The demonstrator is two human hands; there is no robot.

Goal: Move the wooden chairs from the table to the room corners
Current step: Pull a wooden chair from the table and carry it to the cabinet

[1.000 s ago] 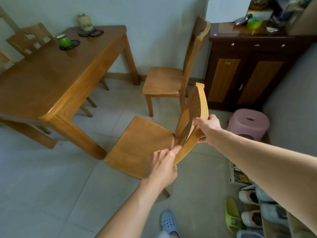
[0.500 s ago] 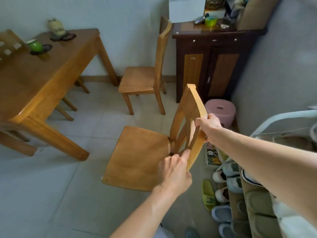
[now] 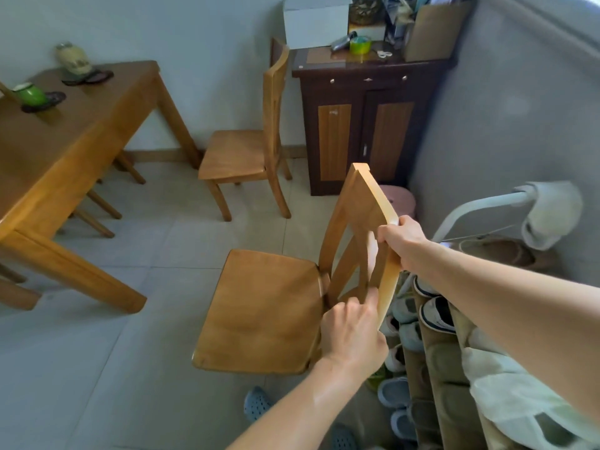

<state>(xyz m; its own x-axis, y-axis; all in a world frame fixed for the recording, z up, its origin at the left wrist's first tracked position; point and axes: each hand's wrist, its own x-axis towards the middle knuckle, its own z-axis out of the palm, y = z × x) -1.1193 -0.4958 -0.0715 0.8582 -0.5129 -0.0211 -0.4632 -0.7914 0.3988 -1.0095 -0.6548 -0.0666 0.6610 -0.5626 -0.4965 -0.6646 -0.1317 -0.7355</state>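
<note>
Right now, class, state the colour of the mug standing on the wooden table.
The mug is green, with a pale rim; the head view shows it best.

Wooden bench (image 3: 74,151) at 9 o'clock carries a green cup (image 3: 31,94) on a dark coaster (image 3: 48,100), and a beige jar (image 3: 73,60) on a second coaster at the wall end. The grey tiled floor (image 3: 130,319) carries the bench, a wooden chair (image 3: 237,154) at 12 o'clock, a dark cabinet (image 3: 367,125) at 1 o'clock, a pink stool (image 3: 401,198) just beside it, a shoe rack (image 3: 435,368) at 4 o'clock and a blue clog (image 3: 256,402) at 6 o'clock.
</note>
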